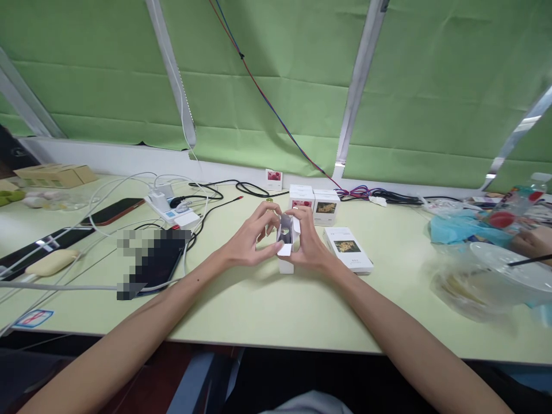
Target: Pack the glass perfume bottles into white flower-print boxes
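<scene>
A small white box (286, 265) stands upright on the table with its top end open and its flaps folded out. Something dark with a light spot shows inside the opening. My right hand (309, 238) wraps around the box's right side. From the left, my left hand (254, 237) has its thumb against the front flap, its fingers curled at the far left edge. Just right of my right hand lies a white box with a yellow picture (348, 249). Behind my hands stand a white box with a red picture (301, 191) and another with a yellow picture (326, 208).
A small card with a red picture (274, 179) leans at the back. Left are a power strip (175, 211), tangled cables, phones (112, 211) and a brown carton (56, 176). On the right sit a plastic bowl (495, 270), a blue bag (452, 229) and a bottle (538, 183).
</scene>
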Demonstrator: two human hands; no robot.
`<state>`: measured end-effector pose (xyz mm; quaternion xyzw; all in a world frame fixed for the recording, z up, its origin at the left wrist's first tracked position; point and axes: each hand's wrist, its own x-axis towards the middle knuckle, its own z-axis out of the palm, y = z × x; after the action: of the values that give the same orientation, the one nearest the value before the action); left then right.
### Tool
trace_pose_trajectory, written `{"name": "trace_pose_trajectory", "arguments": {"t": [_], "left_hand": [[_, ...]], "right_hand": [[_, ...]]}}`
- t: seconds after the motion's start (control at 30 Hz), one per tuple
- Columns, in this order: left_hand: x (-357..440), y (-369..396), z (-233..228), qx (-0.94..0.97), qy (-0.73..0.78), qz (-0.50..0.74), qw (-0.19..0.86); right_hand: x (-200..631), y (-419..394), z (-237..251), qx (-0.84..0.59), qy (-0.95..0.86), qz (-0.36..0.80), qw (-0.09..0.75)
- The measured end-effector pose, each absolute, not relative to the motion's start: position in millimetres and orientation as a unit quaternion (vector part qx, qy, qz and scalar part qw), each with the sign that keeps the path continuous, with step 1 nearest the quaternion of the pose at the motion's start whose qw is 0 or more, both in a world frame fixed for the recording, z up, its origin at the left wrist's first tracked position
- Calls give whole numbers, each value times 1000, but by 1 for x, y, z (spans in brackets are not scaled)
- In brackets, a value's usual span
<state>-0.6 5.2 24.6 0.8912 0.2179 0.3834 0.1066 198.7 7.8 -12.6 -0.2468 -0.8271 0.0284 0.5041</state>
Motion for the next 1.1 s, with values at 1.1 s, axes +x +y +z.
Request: {"name": "trace_pose_trajectory", "arguments": {"t": [1.1], "left_hand": [[-1,5,24,892,232,367,130]], "right_hand": [[197,8,-15,-244,-826,19,508]]}}
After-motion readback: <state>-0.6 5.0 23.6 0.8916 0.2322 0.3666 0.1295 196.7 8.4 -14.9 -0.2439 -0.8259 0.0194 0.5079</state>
